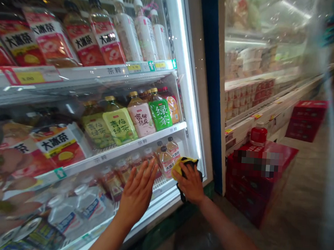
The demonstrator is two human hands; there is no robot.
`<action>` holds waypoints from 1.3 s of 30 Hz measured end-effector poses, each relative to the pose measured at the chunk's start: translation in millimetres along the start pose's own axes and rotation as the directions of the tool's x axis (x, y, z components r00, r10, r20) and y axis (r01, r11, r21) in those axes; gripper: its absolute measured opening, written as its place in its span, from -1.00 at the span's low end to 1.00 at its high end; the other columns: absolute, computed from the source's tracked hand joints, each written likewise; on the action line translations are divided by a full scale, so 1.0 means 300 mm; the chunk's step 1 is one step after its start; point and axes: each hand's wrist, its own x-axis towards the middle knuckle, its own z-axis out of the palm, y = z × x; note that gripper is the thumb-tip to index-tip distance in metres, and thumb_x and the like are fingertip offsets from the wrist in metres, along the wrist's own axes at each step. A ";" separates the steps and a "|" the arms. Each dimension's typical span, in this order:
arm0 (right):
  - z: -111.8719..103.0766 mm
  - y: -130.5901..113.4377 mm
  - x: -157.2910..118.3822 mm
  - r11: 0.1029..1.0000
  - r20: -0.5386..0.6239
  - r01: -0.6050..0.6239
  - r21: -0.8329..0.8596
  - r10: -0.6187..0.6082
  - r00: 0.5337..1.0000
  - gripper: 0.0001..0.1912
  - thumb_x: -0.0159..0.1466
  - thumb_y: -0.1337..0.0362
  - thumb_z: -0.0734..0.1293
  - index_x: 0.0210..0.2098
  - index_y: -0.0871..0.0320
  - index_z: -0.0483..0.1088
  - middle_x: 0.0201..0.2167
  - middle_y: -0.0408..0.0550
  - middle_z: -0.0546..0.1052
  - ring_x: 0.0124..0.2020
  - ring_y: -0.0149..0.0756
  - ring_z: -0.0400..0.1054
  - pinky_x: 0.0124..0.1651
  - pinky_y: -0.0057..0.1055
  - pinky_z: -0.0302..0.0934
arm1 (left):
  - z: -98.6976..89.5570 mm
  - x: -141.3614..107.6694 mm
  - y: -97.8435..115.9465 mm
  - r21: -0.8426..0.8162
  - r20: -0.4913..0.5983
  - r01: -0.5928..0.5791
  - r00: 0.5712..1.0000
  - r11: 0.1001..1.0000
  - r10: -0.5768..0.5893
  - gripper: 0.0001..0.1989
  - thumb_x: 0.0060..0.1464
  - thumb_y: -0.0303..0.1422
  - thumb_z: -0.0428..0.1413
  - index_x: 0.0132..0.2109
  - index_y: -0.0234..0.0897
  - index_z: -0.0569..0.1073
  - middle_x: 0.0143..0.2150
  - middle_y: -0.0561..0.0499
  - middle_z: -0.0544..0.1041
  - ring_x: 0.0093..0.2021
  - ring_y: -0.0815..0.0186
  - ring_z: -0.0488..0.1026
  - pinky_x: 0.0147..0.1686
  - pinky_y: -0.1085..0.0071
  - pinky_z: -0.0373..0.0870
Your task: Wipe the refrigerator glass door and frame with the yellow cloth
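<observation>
My left hand (139, 191) lies flat against the glass door of a lit drinks fridge (151, 139), fingers stretched out, in front of the lower shelves. To its right, near the door's lower right corner, my right hand (190, 183) presses a yellow and black cloth (181, 167) on the glass. Part of the cloth is covered by the fingers. Behind the glass stand green tea bottles (119, 123), a pink-labelled bottle (141, 119) and large red-labelled bottles (108, 39).
Right of the fridge, past a dark blue edge (211, 86), red boxes (250, 191) stand on the floor with a red bottle (258, 134) on top. More red boxes (306, 119) sit farther back beside an open chiller (252, 85). A blurred pale strip (329, 151) hangs at the far right.
</observation>
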 end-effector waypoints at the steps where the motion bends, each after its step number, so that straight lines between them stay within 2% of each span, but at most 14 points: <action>1: -0.002 0.024 0.004 0.997 -0.029 -0.074 0.001 0.074 0.997 -0.35 0.32 0.38 0.26 0.34 -0.21 0.18 0.38 -0.03 0.21 0.33 0.01 0.11 0.32 0.14 0.04 | -0.012 -0.026 -0.011 0.003 0.005 -0.001 1.000 1.000 0.001 -0.32 0.25 -0.52 -0.08 0.47 -0.27 -0.03 0.42 -0.10 0.21 0.49 0.20 -0.08 0.47 0.13 -0.23; 4: -0.025 0.027 0.140 0.931 -0.206 -0.361 0.053 0.364 0.908 -0.35 0.39 0.36 0.16 0.43 -0.10 -0.01 0.46 0.07 0.00 0.41 0.05 -0.03 0.31 0.14 0.06 | -0.047 -0.091 -0.045 0.015 0.023 -0.017 1.000 1.000 0.017 -0.31 0.24 -0.52 -0.08 0.47 -0.27 -0.04 0.41 -0.09 0.23 0.49 0.21 -0.09 0.47 0.13 -0.24; 6: -0.036 -0.054 0.254 0.890 -0.277 -0.445 0.095 0.453 0.847 -0.37 0.43 0.29 0.12 0.45 -0.09 -0.08 0.49 0.09 -0.08 0.43 0.09 -0.10 0.32 0.19 0.01 | -0.068 -0.118 -0.063 0.020 0.032 -0.011 0.999 1.000 0.011 -0.31 0.24 -0.52 -0.08 0.47 -0.27 -0.04 0.41 -0.08 0.25 0.50 0.22 -0.11 0.48 0.14 -0.24; 8: -0.035 -0.175 0.306 0.906 -0.256 -0.414 0.088 0.422 0.869 -0.38 0.43 0.24 0.14 0.45 -0.11 -0.05 0.49 0.09 -0.06 0.43 0.14 -0.10 0.33 0.25 -0.05 | -0.087 -0.136 -0.076 0.030 0.032 0.021 0.999 0.999 -0.022 -0.31 0.24 -0.52 -0.06 0.47 -0.25 -0.03 0.41 -0.09 0.25 0.50 0.22 -0.11 0.47 0.13 -0.24; 11: -0.013 -0.309 0.219 0.982 -0.124 -0.186 0.032 0.188 0.974 -0.37 0.38 0.24 0.24 0.39 -0.23 0.08 0.44 -0.01 0.11 0.38 0.12 0.00 0.35 0.26 -0.11 | -0.113 -0.170 -0.092 0.053 0.013 0.084 0.996 0.995 -0.085 -0.30 0.23 -0.50 -0.03 0.47 -0.23 -0.01 0.42 -0.12 0.23 0.50 0.21 -0.12 0.47 0.10 -0.25; 14: 0.004 -0.292 0.066 0.997 0.003 0.074 0.016 -0.074 0.997 -0.34 0.33 0.31 0.30 0.34 -0.33 0.16 0.36 -0.12 0.27 0.31 0.01 0.14 0.38 0.17 -0.12 | -0.146 -0.233 -0.113 0.064 -0.001 0.141 0.990 0.988 -0.142 -0.29 0.23 -0.47 0.01 0.46 -0.20 0.00 0.43 -0.12 0.20 0.50 0.19 -0.12 0.47 0.06 -0.25; 16: -0.004 -0.230 0.035 0.999 0.014 0.038 0.009 -0.038 0.999 -0.34 0.33 0.36 0.27 0.35 -0.26 0.15 0.38 -0.07 0.25 0.31 0.02 0.14 0.36 0.17 -0.06 | -0.172 -0.286 -0.132 0.060 -0.005 0.181 0.983 0.982 -0.181 -0.29 0.24 -0.44 0.03 0.46 -0.17 0.00 0.46 -0.11 0.14 0.50 0.17 -0.12 0.47 0.03 -0.25; 19: -0.039 -0.183 0.153 0.975 -0.116 -0.223 0.015 0.223 0.968 -0.37 0.39 0.33 0.17 0.42 -0.11 0.05 0.46 0.06 0.05 0.38 0.12 0.02 0.32 0.21 0.00 | -0.211 -0.362 -0.163 0.052 -0.029 0.235 0.972 0.971 -0.233 -0.29 0.25 -0.40 0.05 0.46 -0.13 -0.01 0.50 -0.06 0.00 0.51 0.14 -0.13 0.47 0.00 -0.26; 22: -0.063 -0.271 0.338 0.943 -0.238 -0.329 0.049 0.331 0.913 -0.40 0.43 0.24 0.13 0.44 -0.11 -0.01 0.49 0.05 -0.04 0.41 0.14 -0.06 0.32 0.25 -0.04 | -0.242 -0.415 -0.191 0.047 -0.042 0.248 0.968 0.968 -0.246 -0.27 0.24 -0.41 0.06 0.47 -0.10 -0.02 0.52 -0.02 -0.06 0.51 0.15 -0.15 0.47 0.02 -0.25; 24: -0.056 -0.374 0.389 0.957 -0.254 -0.288 0.037 0.287 0.924 -0.41 0.42 0.20 0.16 0.42 -0.15 0.03 0.47 0.03 0.01 0.40 0.14 -0.05 0.32 0.27 -0.08 | -0.256 -0.438 -0.205 0.046 -0.036 0.243 0.970 0.969 -0.241 -0.26 0.23 -0.43 0.05 0.47 -0.09 -0.03 0.52 -0.02 -0.06 0.51 0.15 -0.15 0.47 0.03 -0.25; 28: -0.001 -0.505 0.222 1.000 -0.110 -0.008 -0.011 0.007 0.994 -0.40 0.35 0.26 0.27 0.35 -0.26 0.17 0.40 -0.05 0.22 0.34 0.09 0.06 0.35 0.24 -0.13 | -0.278 -0.479 -0.228 0.062 -0.036 0.241 0.970 0.969 -0.239 -0.27 0.24 -0.43 0.04 0.47 -0.08 -0.02 0.50 -0.05 0.00 0.51 0.15 -0.14 0.47 0.03 -0.23; 32: 0.031 -0.444 0.002 0.984 0.002 0.177 -0.002 -0.177 0.984 -0.32 0.29 0.39 0.28 0.31 -0.32 0.21 0.33 -0.11 0.33 0.24 0.01 0.21 0.35 0.19 -0.06 | -0.306 -0.544 -0.258 0.078 -0.026 0.232 0.973 0.970 -0.231 -0.27 0.23 -0.44 0.03 0.47 -0.09 -0.02 0.47 -0.08 0.11 0.50 0.16 -0.12 0.47 0.00 -0.22; 35: 0.015 -0.411 0.053 0.999 -0.090 -0.036 0.013 0.037 0.995 -0.30 0.34 0.37 0.21 0.41 -0.21 0.03 0.44 0.00 0.13 0.31 0.10 0.13 0.29 0.27 0.01 | -0.334 -0.606 -0.289 0.092 -0.023 0.237 0.971 0.967 -0.236 -0.26 0.21 -0.46 0.03 0.46 -0.07 -0.01 0.47 -0.06 0.13 0.50 0.18 -0.11 0.47 0.03 -0.22; 39: 0.001 -0.560 0.248 0.970 -0.210 -0.240 0.033 0.242 0.947 -0.33 0.40 0.26 0.17 0.45 -0.13 -0.06 0.49 0.09 -0.05 0.39 0.22 -0.04 0.26 0.38 -0.01 | -0.362 -0.671 -0.321 0.116 -0.026 0.243 0.970 0.963 -0.242 -0.26 0.20 -0.46 0.04 0.46 -0.06 0.00 0.48 -0.04 0.09 0.49 0.16 -0.07 0.47 0.03 -0.19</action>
